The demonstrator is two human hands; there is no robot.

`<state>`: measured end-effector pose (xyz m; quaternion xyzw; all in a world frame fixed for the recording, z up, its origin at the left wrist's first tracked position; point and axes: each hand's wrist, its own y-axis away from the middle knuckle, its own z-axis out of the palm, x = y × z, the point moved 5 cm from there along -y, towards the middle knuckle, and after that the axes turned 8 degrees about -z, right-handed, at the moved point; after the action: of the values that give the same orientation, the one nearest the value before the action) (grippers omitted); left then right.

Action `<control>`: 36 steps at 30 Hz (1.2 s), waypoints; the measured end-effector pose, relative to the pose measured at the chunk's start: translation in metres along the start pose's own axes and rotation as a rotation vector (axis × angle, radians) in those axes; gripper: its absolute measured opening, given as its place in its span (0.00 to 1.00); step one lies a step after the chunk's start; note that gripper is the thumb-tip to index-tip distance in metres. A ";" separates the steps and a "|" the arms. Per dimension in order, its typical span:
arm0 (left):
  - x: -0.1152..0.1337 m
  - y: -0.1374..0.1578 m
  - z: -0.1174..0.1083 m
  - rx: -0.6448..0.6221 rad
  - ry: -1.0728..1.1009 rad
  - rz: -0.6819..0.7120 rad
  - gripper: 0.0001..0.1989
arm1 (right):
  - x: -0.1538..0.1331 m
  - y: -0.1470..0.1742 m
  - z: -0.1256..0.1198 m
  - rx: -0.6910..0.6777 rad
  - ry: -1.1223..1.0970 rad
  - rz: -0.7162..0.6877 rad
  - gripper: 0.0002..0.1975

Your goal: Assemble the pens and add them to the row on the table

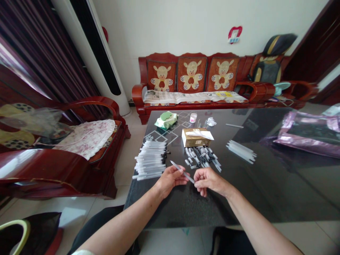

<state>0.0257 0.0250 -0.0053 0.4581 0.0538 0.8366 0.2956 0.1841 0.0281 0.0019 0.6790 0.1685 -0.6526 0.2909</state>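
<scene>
A slim, pale translucent pen (pixel 189 176) slants between my hands above the near part of the table. My left hand (pixel 173 179) is closed around its middle, with the pointed end sticking out up and to the left. At the lower right end of the pen, my right hand (pixel 208 181) pinches with thumb and forefinger. To the left lies a stacked row of pale pens (pixel 151 161), several with dark ends. Just beyond my hands is a loose heap of short black and clear pen parts (pixel 202 156). White tubes (pixel 241 151) lie in a bundle further right.
On the dark glossy table (pixel 265 187) stand a tissue box (pixel 196 141), a green wipes pack (pixel 166 120) and a small cup (pixel 193 117). Beside them are a crumpled tissue (pixel 211 122) and a single tube (pixel 234 125). A purple plastic bag (pixel 308 136) lies at right.
</scene>
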 end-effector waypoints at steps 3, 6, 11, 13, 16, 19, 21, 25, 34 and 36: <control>-0.001 0.000 0.000 -0.009 0.016 -0.010 0.11 | -0.001 0.000 0.000 -0.007 0.019 -0.001 0.14; 0.001 0.000 -0.001 0.017 0.036 -0.024 0.10 | -0.009 0.003 -0.017 0.054 0.051 -0.045 0.14; 0.003 -0.002 -0.004 0.073 0.050 -0.029 0.10 | -0.017 0.016 -0.082 0.597 0.257 -0.124 0.14; 0.003 -0.003 -0.005 0.079 0.051 -0.030 0.09 | -0.013 0.020 -0.098 0.737 0.414 -0.085 0.12; 0.003 -0.003 -0.006 0.083 0.043 -0.026 0.09 | -0.006 0.018 -0.102 0.737 0.629 -0.065 0.10; 0.003 -0.002 -0.005 0.084 0.029 -0.022 0.08 | -0.005 0.014 -0.097 0.669 0.812 -0.094 0.10; 0.004 -0.002 -0.005 0.086 0.022 -0.016 0.08 | -0.007 0.013 -0.097 0.659 0.915 -0.093 0.10; 0.004 -0.002 -0.006 0.087 0.019 -0.012 0.09 | -0.009 0.011 -0.100 0.702 1.102 -0.022 0.09; 0.005 -0.001 -0.006 0.095 0.017 -0.005 0.09 | 0.000 -0.007 -0.085 0.609 1.347 0.129 0.09; 0.006 -0.002 -0.006 0.096 0.026 -0.004 0.08 | -0.002 -0.008 -0.084 0.624 1.353 0.132 0.09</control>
<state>0.0191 0.0308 -0.0050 0.4607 0.0985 0.8383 0.2742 0.2456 0.0863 0.0003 0.9919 0.0766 -0.0910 -0.0441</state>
